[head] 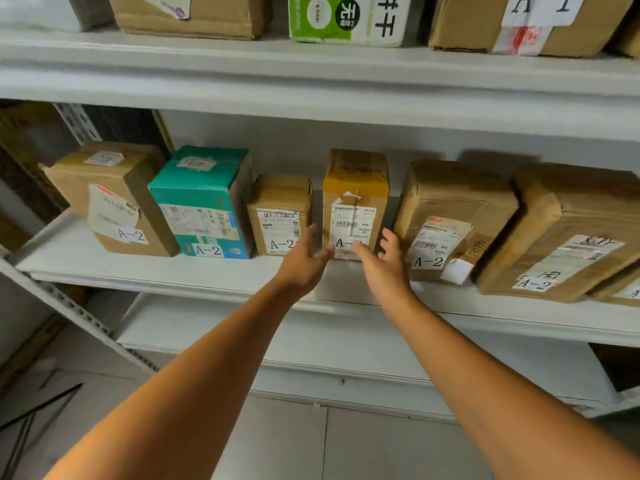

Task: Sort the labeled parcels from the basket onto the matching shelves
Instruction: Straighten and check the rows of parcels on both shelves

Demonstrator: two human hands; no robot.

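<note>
Our left hand [302, 265] and right hand [385, 270], fingers loosely spread, flank the parcel [356, 183], perhaps just touching it; it stands on end on the middle shelf [138, 273], long axis vertical, label facing us.

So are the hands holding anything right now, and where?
Nothing is gripped: the left hand and right hand are open, fingertips at the lower front of the yellow-taped parcel.

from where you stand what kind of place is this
Probably a parcel storeroom or pickup depot: a white metal shelf holds boxes with shipping labels, the teal box tagged A-2, and a brown box above tagged A-1.
</note>
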